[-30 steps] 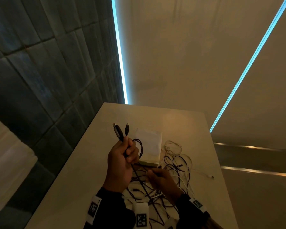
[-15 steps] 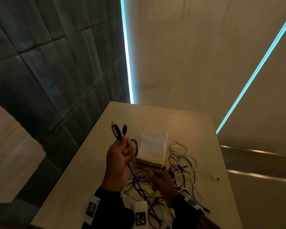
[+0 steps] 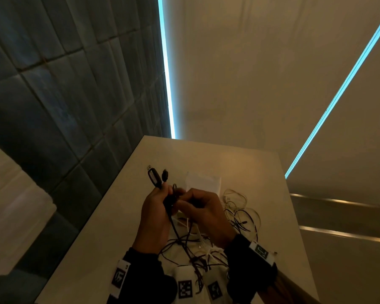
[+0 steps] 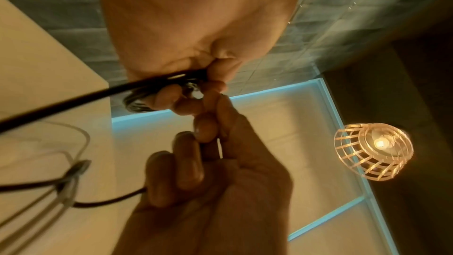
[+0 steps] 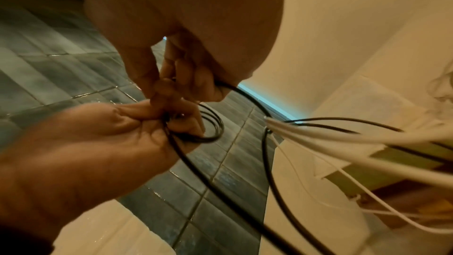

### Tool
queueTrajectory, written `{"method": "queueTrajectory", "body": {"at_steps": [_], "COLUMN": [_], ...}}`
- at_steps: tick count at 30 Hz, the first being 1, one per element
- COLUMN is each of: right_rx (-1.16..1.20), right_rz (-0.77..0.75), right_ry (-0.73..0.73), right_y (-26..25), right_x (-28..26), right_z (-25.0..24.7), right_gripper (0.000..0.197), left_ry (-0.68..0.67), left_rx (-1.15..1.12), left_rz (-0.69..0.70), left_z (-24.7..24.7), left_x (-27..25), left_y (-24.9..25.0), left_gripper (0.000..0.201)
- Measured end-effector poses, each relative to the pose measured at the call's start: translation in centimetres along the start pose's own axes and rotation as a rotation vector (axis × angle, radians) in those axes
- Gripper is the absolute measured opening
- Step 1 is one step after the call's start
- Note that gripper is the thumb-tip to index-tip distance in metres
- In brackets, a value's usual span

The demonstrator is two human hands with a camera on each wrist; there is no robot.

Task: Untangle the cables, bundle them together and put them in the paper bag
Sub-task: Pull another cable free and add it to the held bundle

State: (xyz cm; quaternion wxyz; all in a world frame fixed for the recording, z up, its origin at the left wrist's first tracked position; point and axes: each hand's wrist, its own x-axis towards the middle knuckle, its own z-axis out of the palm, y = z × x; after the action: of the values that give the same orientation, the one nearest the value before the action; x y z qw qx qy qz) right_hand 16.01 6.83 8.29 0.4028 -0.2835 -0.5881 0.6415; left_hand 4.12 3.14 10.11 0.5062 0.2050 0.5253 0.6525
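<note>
My left hand (image 3: 157, 207) grips a coiled black cable (image 3: 170, 218) above the table; its two plugs (image 3: 155, 177) stick up past my fingers. My right hand (image 3: 198, 207) has come up against the left and pinches the same black cable at the coil (image 5: 208, 127). In the left wrist view both hands' fingertips (image 4: 203, 104) meet on the coil. A tangle of black and white cables (image 3: 206, 244) lies on the table under my wrists. The white paper bag (image 3: 203, 183) lies flat behind my hands, partly hidden.
The table (image 3: 110, 227) is long and pale, its left edge close to a dark tiled wall (image 3: 64, 106). More loose white cable loops (image 3: 235, 200) lie right of the bag. A lit wire lamp (image 4: 375, 150) hangs overhead.
My right hand rose from the tangle on the table up to my left hand and took hold of the black cable at the coil. The left hand stayed raised.
</note>
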Motion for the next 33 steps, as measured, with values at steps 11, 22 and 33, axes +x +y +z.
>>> {"method": "queueTrajectory", "body": {"at_steps": [11, 22, 33], "right_rx": [-0.039, -0.192, -0.404], "right_rz": [0.097, 0.169, 0.191], "right_ry": [0.008, 0.086, 0.109], "right_y": [6.0, 10.9, 13.8], "right_x": [-1.1, -2.7, -2.5], "right_z": [-2.8, -4.9, -4.9], "right_gripper": [0.032, 0.033, 0.032], "left_ry": [-0.279, -0.230, -0.126], "left_rx": [-0.295, -0.365, -0.185], "left_rz": [0.015, 0.001, 0.068], "left_z": [-0.1, -0.7, -0.6], "left_x": [0.3, 0.6, -0.1], "left_y": [-0.4, -0.5, 0.5], "left_gripper": [0.029, 0.033, 0.032]}}
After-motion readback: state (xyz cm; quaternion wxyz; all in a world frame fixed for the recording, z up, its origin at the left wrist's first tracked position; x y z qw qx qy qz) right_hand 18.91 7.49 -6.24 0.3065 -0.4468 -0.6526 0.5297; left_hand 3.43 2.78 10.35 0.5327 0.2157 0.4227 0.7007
